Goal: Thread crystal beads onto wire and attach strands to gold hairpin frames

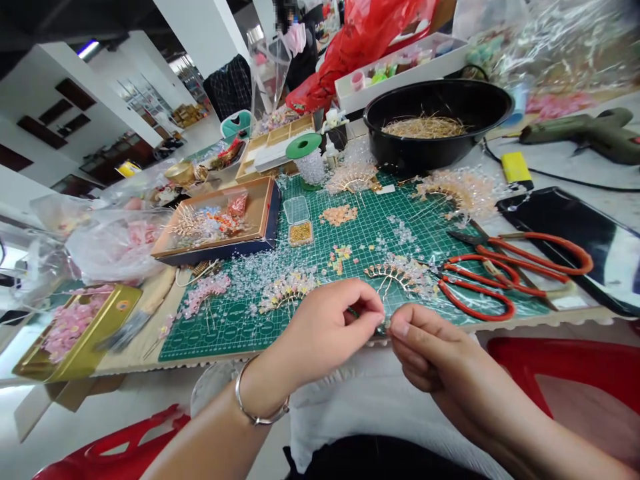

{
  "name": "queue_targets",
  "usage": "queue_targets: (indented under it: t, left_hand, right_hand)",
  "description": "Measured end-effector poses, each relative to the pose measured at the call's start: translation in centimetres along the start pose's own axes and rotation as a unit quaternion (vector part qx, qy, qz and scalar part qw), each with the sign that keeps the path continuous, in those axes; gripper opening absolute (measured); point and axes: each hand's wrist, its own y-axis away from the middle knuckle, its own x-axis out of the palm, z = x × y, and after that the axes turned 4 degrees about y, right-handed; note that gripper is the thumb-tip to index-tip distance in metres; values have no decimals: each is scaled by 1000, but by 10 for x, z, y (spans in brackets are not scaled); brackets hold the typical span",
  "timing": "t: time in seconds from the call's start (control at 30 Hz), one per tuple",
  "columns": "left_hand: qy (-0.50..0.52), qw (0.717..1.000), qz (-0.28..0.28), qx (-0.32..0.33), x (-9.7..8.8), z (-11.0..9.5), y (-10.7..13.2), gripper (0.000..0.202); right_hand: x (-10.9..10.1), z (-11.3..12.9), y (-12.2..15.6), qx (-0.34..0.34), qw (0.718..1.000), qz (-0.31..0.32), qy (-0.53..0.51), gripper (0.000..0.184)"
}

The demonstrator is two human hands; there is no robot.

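Note:
My left hand [327, 330] and my right hand [430, 347] meet at the near edge of the green cutting mat [380, 233]. Both pinch a tiny piece between fingertips; it is too small to name. A silver bracelet sits on my left wrist. Just beyond my fingers lies a gold wire comb with clear beads [397, 273]. Another beaded comb [287, 290] lies to the left of it. Loose pink and clear beads [340, 215] are scattered over the mat.
Red-handled pliers and scissors [500, 270] lie right of my hands, beside a dark phone [575, 233]. A black pan of straw [435, 120], a glue gun [595, 133], a bead tray [220, 223] and a gold tin [75, 330] surround the mat. A person stands far behind.

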Motion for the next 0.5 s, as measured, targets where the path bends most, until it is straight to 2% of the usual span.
queue_targets:
  t: [0.13,0.2,0.3,0.5]
  left_hand:
    - [81,996,16,-34,-1,-2,-2,16]
    - [39,999,27,-16,-1,-4,0,19]
    - [-45,998,20,27,1,-4,3,13]
    - [-35,999,37,16,-5,3,-2,5]
  right_hand:
    - [0,8,-12,-5,1000,4,-4,37]
    - [-1,8,-15,-6,1000,7,7,38]
    - [-4,2,-14,-6,999,11,32,38]
    - [-14,-2,-8,-24,987,15,160,41]
